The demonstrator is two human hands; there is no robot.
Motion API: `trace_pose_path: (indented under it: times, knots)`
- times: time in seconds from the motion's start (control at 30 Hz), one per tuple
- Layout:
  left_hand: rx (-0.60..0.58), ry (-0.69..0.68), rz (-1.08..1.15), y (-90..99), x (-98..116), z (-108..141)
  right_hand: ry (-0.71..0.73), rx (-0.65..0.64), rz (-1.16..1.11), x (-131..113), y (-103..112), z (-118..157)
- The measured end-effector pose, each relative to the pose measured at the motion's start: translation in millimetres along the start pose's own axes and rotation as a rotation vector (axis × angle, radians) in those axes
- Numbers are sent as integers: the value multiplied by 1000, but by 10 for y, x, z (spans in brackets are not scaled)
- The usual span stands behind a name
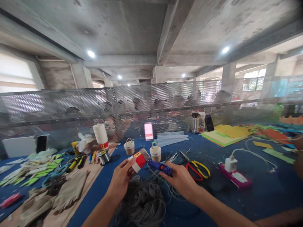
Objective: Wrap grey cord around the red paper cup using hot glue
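My left hand (122, 174) is closed around a small red and white paper cup (139, 163), tilted on its side. A grey band (145, 154) covers the cup's right end; whether it is wound cord I cannot make out. My right hand (178, 176) grips a blue tool that looks like a glue gun (159, 167), its tip close to the grey band. Below both hands lies a heap of grey cord (146, 201). Just beyond them stand two small cream baskets with handles, one on the left (129, 147) and one on the right (155, 153).
Red and yellow-handled pliers or scissors (197, 170) lie right of my hands, near a white charger on a magenta box (236, 176). Left are a wire spool (103, 157), stacked cups (100, 135) and gloves (71, 190). A perforated metal screen (132, 104) stands behind, with people beyond.
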State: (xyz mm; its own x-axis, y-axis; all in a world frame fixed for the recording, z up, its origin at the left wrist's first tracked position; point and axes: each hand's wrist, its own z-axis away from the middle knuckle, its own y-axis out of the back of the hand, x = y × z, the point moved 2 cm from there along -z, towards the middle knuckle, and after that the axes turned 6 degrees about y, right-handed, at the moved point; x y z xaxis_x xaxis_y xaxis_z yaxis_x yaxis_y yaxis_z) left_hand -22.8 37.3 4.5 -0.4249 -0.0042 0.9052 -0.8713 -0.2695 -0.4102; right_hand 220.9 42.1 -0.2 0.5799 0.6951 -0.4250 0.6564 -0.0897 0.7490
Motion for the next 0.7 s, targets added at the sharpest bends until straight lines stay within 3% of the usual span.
trace_pose_path:
  times: [0.37,0.7]
  knots:
    - [-45,36,44,6,-23,-28,39,27,-42,-5,10,1]
    - [-33,21,79,19,-55,-66,27,174,-372,-2,17,5]
